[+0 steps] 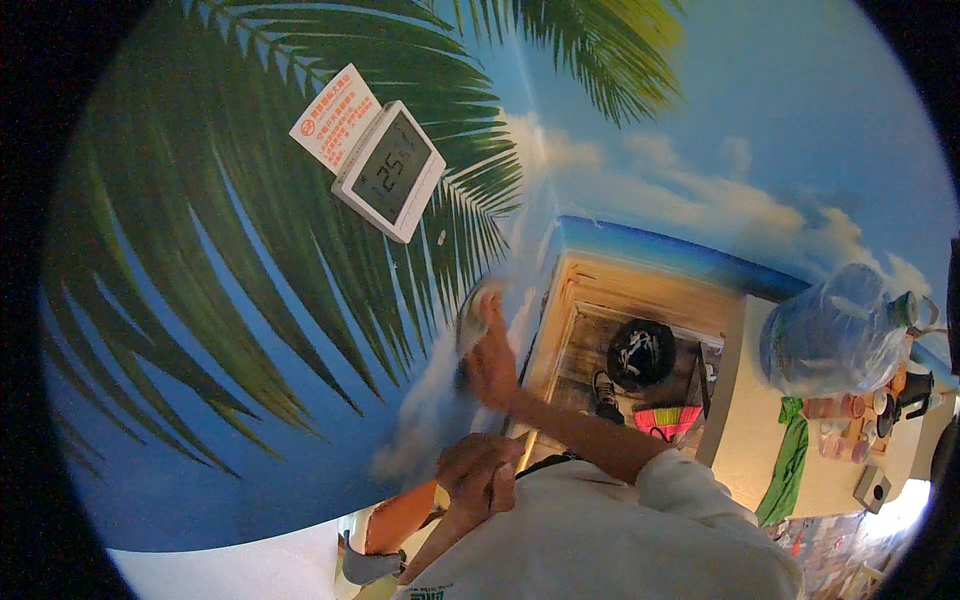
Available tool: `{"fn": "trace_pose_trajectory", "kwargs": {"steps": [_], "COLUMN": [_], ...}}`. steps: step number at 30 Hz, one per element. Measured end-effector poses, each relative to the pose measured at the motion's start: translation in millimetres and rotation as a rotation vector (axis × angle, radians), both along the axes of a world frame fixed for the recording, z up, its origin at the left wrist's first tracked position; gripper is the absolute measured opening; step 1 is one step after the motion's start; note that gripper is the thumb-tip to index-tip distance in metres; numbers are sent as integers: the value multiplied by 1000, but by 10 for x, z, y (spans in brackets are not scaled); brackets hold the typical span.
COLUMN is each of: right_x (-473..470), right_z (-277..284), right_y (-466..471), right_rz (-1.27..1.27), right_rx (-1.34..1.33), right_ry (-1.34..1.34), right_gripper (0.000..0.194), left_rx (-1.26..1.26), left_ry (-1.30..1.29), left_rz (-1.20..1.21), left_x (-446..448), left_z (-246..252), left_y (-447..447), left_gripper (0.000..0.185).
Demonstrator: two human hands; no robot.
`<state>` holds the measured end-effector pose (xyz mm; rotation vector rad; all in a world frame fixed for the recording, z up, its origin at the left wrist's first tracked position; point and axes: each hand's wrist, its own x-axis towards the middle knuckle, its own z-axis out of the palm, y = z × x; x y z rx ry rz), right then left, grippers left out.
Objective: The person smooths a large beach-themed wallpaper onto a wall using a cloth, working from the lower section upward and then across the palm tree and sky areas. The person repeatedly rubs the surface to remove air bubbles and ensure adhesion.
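My right hand (pixel 491 367) reaches up along the mural-covered wall (pixel 262 337), holding a blurred whitish-grey object (pixel 472 319) with a dark lower part; its kind is unclear. Below it, my left hand (pixel 480 472) is near my white shirt (pixel 600 532), its fingers curled. Whether anything is inside them cannot be seen. Higher on the wall is a white digital clock (pixel 390 172), with a card (pixel 337 116) bearing orange writing tucked behind it. A small pale piece (pixel 441 238) lies on the wall surface beside the clock.
At right, a large clear plastic water jug (pixel 832 330) stands on a pale tabletop (pixel 757 375). A green cloth (pixel 784 465), several containers (pixel 840 409) and a small box (pixel 872 488) are near it. Below are a round black object (pixel 641 352), a shoe (pixel 604 390) and a pink-yellow item (pixel 667 421).
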<state>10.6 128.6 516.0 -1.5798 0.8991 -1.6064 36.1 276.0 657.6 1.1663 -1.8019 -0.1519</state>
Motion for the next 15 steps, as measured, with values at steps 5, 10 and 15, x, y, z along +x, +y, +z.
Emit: {"fn": "trace_pose_trajectory", "kwargs": {"steps": [5, 10, 15], "right_x": [91, -152, -142], "right_z": [100, 809, 1130], "right_y": [371, -631, -834], "right_rz": [38, -50, -99], "right_rx": [-564, -383, -314], "right_ry": [140, 47, 1], "right_gripper": [52, 45, 48], "left_rx": [-100, -236, -232], "left_ry": [55, 39, -5], "left_rz": [54, 34, 6], "left_x": [26, 72, 109], "left_z": [-10, 86, 164], "left_y": [-28, -140, -145], "left_gripper": [17, 25, 17]}}
